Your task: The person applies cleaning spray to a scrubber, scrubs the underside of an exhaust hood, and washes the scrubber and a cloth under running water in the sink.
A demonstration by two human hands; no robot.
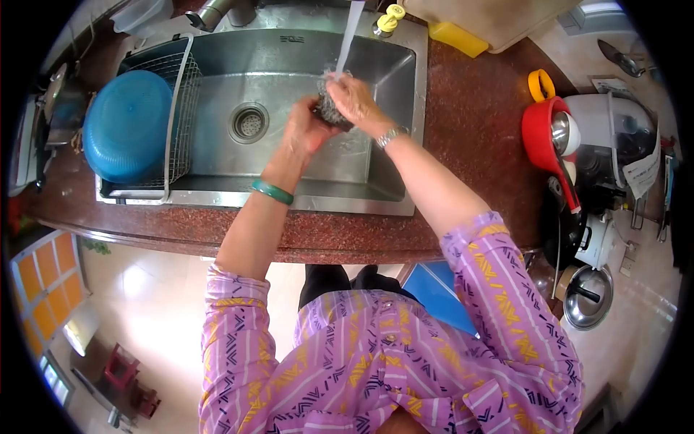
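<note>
Over the right part of the steel sink (pixel 282 155), both hands hold a grey, wiry steel wool scrubber (pixel 329 110) under a stream of running water (pixel 350 36). My left hand (pixel 307 126), below a green bangle, cups it from the left and underneath. From the upper right, my right hand (pixel 353 100) presses its fingers on the top of it; a metal watch is on that wrist. Water splashes around the fingertips. Parts of the fingers and the underside of the scrubber are hidden.
A blue plastic basin (pixel 129 126) lies upside down on a wire rack (pixel 186 108) at the sink's left. The drain (pixel 249 123) is left of my hands. A yellow-topped dispenser (pixel 390 18) stands behind; a red pan (pixel 543 134) and other cookware crowd the right counter.
</note>
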